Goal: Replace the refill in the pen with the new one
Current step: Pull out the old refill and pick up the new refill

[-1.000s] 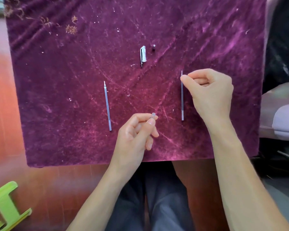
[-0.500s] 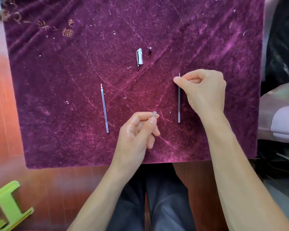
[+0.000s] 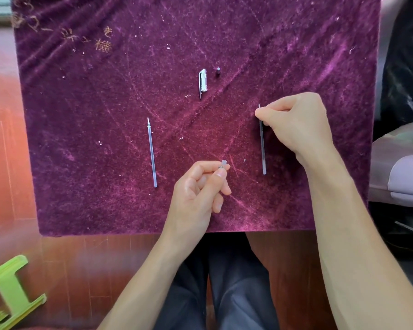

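Head view
Right hand (image 3: 298, 125): fingers curled tight, thumb and forefinger pinched on the upper end of a thin refill (image 3: 262, 148); its tip pokes out just above the fingertips, the rest runs down below them over the purple cloth (image 3: 105, 110).
Left hand (image 3: 196, 194): fingers closed, thumb and forefinger nipping a small grey pen piece (image 3: 224, 163) that stands just past the fingertips.
Second refill (image 3: 152, 152): flat on the cloth, well left of the left fingers, tip pointing away.
Pen cap (image 3: 202, 82): clear, with clip, on the cloth far above both hands.
Small dark part (image 3: 217, 71): just right of the cap.
Green stool (image 3: 7, 294): on the floor, lower left.
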Available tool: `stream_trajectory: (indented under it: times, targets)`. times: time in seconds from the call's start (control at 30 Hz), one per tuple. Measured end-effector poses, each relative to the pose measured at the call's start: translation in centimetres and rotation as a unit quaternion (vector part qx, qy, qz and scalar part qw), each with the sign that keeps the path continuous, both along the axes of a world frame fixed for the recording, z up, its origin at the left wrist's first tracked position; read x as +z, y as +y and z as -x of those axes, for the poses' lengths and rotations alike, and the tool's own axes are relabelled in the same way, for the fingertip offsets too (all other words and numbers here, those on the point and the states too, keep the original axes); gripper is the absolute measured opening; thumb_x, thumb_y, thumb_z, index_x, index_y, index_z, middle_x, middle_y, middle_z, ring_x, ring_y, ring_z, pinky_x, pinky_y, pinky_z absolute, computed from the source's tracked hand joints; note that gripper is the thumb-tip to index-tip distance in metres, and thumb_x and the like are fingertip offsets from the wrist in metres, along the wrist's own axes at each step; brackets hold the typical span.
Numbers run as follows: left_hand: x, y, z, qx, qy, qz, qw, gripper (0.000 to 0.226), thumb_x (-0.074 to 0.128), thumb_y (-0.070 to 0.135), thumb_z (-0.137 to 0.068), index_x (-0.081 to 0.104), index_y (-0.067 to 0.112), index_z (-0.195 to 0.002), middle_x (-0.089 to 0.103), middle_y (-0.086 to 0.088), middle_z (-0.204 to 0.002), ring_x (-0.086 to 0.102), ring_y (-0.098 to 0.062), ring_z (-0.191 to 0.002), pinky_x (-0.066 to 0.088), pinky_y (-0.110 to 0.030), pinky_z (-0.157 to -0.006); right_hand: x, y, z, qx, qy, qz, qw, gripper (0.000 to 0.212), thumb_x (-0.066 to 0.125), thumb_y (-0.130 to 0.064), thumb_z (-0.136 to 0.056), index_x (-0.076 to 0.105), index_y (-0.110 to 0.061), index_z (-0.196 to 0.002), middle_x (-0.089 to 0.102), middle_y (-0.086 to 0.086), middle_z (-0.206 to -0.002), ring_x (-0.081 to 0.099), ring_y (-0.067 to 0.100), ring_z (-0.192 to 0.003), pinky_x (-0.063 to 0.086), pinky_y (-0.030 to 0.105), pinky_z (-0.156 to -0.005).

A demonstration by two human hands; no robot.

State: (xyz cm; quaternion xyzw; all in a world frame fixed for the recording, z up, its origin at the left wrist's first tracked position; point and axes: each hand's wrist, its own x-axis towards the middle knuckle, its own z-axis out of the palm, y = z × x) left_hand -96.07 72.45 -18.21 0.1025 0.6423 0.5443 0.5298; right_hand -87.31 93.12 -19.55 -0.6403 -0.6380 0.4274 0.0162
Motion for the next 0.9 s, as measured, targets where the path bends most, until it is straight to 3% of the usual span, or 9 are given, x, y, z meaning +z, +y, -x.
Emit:
stream_trajectory:
  times: [0.1,0.23,0.4,0.47,0.63,0.9]
  targets:
    - [0.1,0.0,0.2,0.002,0.001,-0.001,1.0,0.018,0.058,0.024,-0.102,0.07,0.012,-0.108,0.066,0.0,-0.074,0.048,-0.007,-0.049,0.042,-0.012,-0.051,0.4,0.1,-0.4,-0.006,0.014,0.0,1.0,0.016,0.074,-0.037,-0.079,0.081,-0.026,-0.07,0.078,-0.012,-0.066,0.074,0.006,-0.064,0.061,0.029,-0.069]
    - [0.1,-0.3,0.5,0.006,0.005,-0.003,1.0,0.017,0.059,0.026,-0.101,0.07,0.014,-0.107,0.066,0.001,-0.073,0.048,-0.006,-0.048,0.043,-0.011,-0.051,1.4,-0.7,-1.0,-0.073,0.107,0.024,0.991,0.016,0.072,-0.036,-0.079,0.082,-0.026,-0.072,0.081,-0.011,-0.074,0.072,-0.001,-0.059,0.05,0.02,-0.063]
    - [0.1,-0.7,0.8,0.008,0.002,-0.006,1.0,0.017,0.059,0.026,-0.1,0.07,0.016,-0.106,0.066,0.0,-0.073,0.048,-0.007,-0.048,0.043,-0.011,-0.051,3.3,-3.0,-1.6,-0.203,0.309,0.121,0.921,0.019,0.072,-0.022,-0.094,0.08,-0.021,-0.077,0.084,0.007,-0.09,0.074,0.007,-0.066,0.051,0.016,-0.057]
    - [0.0,-1.0,1.0,0.006,0.004,-0.007,1.0,0.016,0.059,0.026,-0.1,0.07,0.016,-0.106,0.066,-0.001,-0.074,0.048,-0.007,-0.049,0.042,-0.011,-0.051,3.6,-4.0,-1.7,-0.241,0.347,0.143,0.895,0.016,0.069,-0.02,-0.097,0.076,-0.021,-0.083,0.084,0.009,-0.09,0.075,0.008,-0.068,0.053,0.016,-0.059]
    - [-0.2,-1.6,1.3,-0.001,0.019,0.0,1.0,0.017,0.061,0.027,-0.098,0.071,0.016,-0.106,0.066,0.0,-0.072,0.049,-0.006,-0.049,0.042,-0.012,-0.051,3.7,-5.7,-1.2,-0.279,0.363,0.166,0.873,0.017,0.064,-0.017,-0.102,0.071,-0.018,-0.086,0.084,0.008,-0.09,0.077,0.009,-0.07,0.055,0.016,-0.06]
    - [-0.1,-1.9,1.6,0.001,0.021,-0.001,1.0,0.015,0.06,0.022,-0.099,0.071,0.014,-0.106,0.066,0.0,-0.072,0.049,-0.006,-0.048,0.042,-0.013,-0.051,3.1,-6.4,-0.8,-0.272,0.353,0.159,0.881,0.013,0.065,-0.018,-0.102,0.071,-0.017,-0.091,0.084,0.009,-0.091,0.076,0.009,-0.071,0.055,0.016,-0.062]
